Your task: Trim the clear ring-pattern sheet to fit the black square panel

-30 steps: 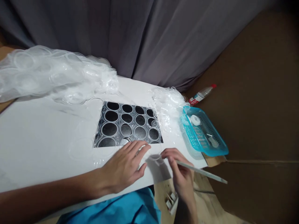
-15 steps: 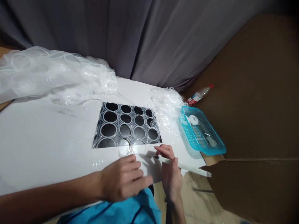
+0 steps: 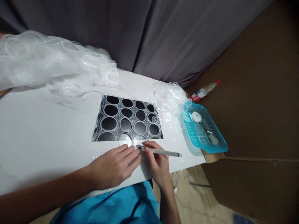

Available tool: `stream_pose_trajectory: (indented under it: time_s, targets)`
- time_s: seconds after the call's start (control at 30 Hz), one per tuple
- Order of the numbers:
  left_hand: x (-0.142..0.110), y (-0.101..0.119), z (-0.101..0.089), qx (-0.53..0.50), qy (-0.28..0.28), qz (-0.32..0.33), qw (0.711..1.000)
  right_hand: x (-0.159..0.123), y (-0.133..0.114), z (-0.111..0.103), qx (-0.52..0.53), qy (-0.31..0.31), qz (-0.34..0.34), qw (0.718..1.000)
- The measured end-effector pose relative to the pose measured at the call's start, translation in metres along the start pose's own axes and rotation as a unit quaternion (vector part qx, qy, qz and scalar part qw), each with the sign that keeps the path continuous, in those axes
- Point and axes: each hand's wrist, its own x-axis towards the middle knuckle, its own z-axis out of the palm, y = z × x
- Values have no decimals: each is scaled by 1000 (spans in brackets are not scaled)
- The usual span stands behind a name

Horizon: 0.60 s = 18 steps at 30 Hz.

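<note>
A clear plastic sheet with rows of round rings lies partly over a dark rectangle [image 3: 127, 113] on the white table; its near edge is hard to see against the white. My left hand [image 3: 116, 165] lies at that edge with its fingers bent together, holding the clear plastic sheet [image 3: 125, 135]; the thumb is hidden. Between the thumb and fingers of my right hand [image 3: 157, 161], a slim whitish pen-like tool [image 3: 169, 153] is gripped. Its dark tip points left, close to my left fingertips. I cannot make out what kind of tool it is.
A large heap of clear ringed plastic [image 3: 58, 65] covers the back left, and a smaller pile of clear scraps [image 3: 168, 98] lies right of the dark rectangle. A blue basket [image 3: 223, 148] holding a white roll stands at the right edge. Behind it is a plastic bottle [image 3: 205, 91].
My right hand has moved left and up with the pen-like tool, now tilted flatter. My left hand has come down onto the near edge of the clear sheet. The view has shifted slightly.
</note>
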Motion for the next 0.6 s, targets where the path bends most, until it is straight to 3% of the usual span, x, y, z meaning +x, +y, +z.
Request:
stream_pose_trajectory:
  time_s: [0.2,0.4,0.6]
  targets:
    - [-11,13,3,-17,-18,-31,999,1,-6,-2,-12,-21,5,1000]
    - [-17,11,3,-37,-18,-38,998,-2,-4,-2,-12,-30,11,999]
    - [-16,11,5,-48,-26,-53,997,1,-8,-2,-61,-57,-26,996]
